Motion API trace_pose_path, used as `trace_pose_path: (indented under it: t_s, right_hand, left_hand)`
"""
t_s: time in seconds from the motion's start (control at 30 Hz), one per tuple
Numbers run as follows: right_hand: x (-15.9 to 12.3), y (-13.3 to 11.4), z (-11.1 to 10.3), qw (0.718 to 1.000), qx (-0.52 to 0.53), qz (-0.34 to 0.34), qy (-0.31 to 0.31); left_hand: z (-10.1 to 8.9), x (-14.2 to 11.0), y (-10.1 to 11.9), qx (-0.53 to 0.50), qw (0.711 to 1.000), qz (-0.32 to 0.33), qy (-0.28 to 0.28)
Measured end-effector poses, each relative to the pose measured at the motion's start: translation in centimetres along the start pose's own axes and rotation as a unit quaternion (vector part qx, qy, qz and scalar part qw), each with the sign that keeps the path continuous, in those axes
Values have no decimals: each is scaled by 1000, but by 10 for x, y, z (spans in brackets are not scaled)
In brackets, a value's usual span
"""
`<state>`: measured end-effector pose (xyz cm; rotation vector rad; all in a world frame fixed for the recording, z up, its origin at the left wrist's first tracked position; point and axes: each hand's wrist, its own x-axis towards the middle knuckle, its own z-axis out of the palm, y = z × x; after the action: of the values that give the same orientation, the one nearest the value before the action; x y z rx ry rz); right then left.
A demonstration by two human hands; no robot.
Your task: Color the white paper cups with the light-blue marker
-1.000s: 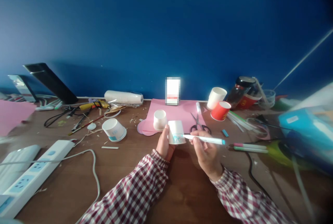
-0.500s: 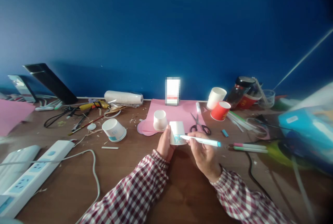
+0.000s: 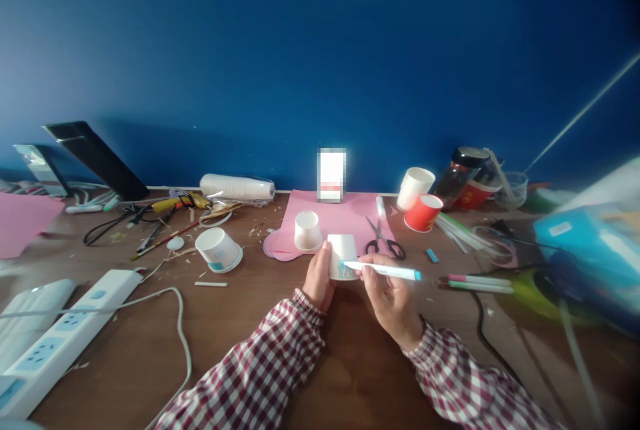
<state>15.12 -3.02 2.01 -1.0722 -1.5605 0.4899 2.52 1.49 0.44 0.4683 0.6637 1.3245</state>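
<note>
My left hand (image 3: 319,278) is closed around the left side of a white paper cup (image 3: 343,248), which is held upside down above the table. Blue marks cover part of the cup's side near its rim. In my right hand (image 3: 391,297) is a white marker (image 3: 387,271) with a light blue end, its tip touching the marked side of the cup. Just behind stands another upturned white paper cup (image 3: 307,231) on pink paper (image 3: 345,217). Farther left, a white cup with a blue patch (image 3: 219,249) rests upside down on the table.
Scissors (image 3: 383,243) lie on the pink paper. To the right are a red paper cup (image 3: 424,213), a white cup (image 3: 417,188) and several markers (image 3: 480,283). At left are a power strip (image 3: 60,337), a yellow glue gun (image 3: 183,202) and a wrapped stack of cups (image 3: 237,187).
The held cup has turned slightly and shifted a little to the right. The marker tip has moved slightly left across its side, and the blue marks look different.
</note>
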Motion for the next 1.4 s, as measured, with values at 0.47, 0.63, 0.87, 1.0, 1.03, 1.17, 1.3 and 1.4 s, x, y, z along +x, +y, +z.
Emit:
trace_pose_path:
  t_s: [0.47,0.63,0.87,1.0,1.03,1.17,1.3,1.4]
  right_hand:
    - [1,-3,-1,1000,0,16,-15]
    - [3,-3,-4,998,-51,-1,-26]
    - [1,1,-2,999,-21,23,-19]
    - [1,2,-2,999,-16,28,-33]
    - [1,2,-2,999,-24,25,-37]
    - [2,1,-2,999,-17,29,-36]
    - [3,1,-2,998,-16,30,-48]
    - [3,0,-2,998,-29,22,-49]
  left_hand:
    - [-4,1,-3,38,999,20,-12]
    - [-3,2,-1,20,1000,7,4]
    - [-2,2,0,-1,1000,-7,17]
    - [-2,2,0,-2,1000,-9,15]
    - [-2,2,0,-1,1000,-9,18]
    - [-1,1,0,9,1000,2,7]
    - [-1,2,-1,7,1000,1,11]
    - [-1,2,-1,4,1000,0,17]
